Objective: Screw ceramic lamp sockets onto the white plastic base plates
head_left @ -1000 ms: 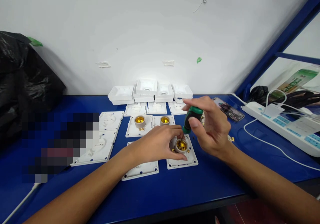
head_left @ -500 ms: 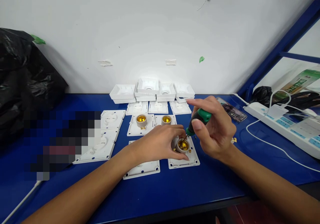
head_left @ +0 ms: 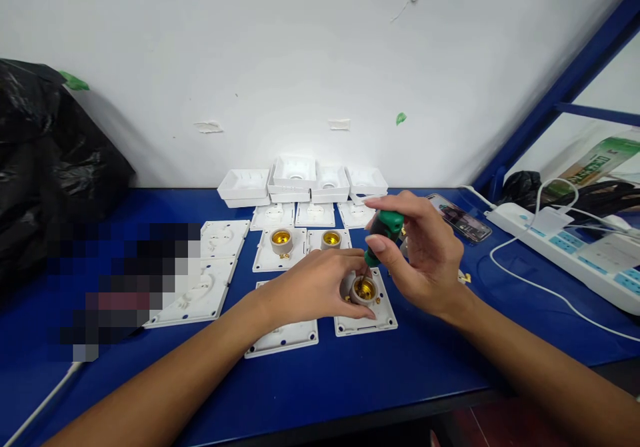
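Observation:
My left hand (head_left: 333,284) grips the near side of a lamp socket (head_left: 364,291), a round grey-white cup with a brass-coloured lining. That socket sits on a square white plate (head_left: 370,322). A green and black screwdriver (head_left: 383,228) is in my right hand (head_left: 425,254), between thumb and fingers, tilted with its shaft down inside the socket. Its tip is too small to make out. Small brass pieces show at the socket's sides. Partly under my left forearm lies another white plate (head_left: 286,342).
Two more sockets, left (head_left: 281,240) and right (head_left: 331,240), stand on plates behind my left hand. White box covers (head_left: 295,170) are stacked by the wall. A phone (head_left: 460,217) and a power strip (head_left: 563,247) lie right; a black bag (head_left: 45,167) stands left.
The screwdriver has become more upright, its handle shifting left along with my right hand. My left hand keeps its grip on the socket.

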{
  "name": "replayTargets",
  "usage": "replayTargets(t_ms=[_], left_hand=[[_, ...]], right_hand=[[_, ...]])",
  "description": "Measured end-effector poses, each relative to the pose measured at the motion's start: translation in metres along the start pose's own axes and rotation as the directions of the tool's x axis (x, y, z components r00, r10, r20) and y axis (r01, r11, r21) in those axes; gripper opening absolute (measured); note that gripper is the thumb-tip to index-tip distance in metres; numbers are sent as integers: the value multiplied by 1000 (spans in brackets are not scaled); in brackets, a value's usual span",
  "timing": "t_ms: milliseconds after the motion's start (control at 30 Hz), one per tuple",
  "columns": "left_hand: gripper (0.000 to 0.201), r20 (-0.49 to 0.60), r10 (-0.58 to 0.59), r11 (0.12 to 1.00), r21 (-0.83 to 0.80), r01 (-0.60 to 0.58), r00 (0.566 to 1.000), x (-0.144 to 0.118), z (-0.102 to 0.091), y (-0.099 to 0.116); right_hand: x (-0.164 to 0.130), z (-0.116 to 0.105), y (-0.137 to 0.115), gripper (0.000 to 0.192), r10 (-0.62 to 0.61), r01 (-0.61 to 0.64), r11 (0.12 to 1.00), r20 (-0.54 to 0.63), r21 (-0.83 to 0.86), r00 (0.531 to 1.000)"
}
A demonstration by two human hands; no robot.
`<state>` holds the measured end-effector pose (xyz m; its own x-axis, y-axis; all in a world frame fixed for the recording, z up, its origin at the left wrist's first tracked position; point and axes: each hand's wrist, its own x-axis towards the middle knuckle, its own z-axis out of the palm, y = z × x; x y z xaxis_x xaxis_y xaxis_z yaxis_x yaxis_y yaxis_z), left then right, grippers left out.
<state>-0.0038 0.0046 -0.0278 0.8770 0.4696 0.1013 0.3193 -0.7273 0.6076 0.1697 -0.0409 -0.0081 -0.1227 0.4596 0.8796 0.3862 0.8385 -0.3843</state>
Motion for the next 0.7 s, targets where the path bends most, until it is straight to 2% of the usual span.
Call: replayTargets(t_ms=[267,467,700], left_hand=[[45,50,20,1000,-10,-20,999,0,-3,0],[51,84,-3,1000,-12,4,997,-2,-8,1],[32,75,13,1000,-10,-12,997,-4,-10,3]], right_hand=[[0,2,1,29,52,-53,999,-54,-5,997],[-2,1,4,30,80,-81,996,-51,-21,995],[-1,2,4,29,58,-60,998,-71,-36,996]])
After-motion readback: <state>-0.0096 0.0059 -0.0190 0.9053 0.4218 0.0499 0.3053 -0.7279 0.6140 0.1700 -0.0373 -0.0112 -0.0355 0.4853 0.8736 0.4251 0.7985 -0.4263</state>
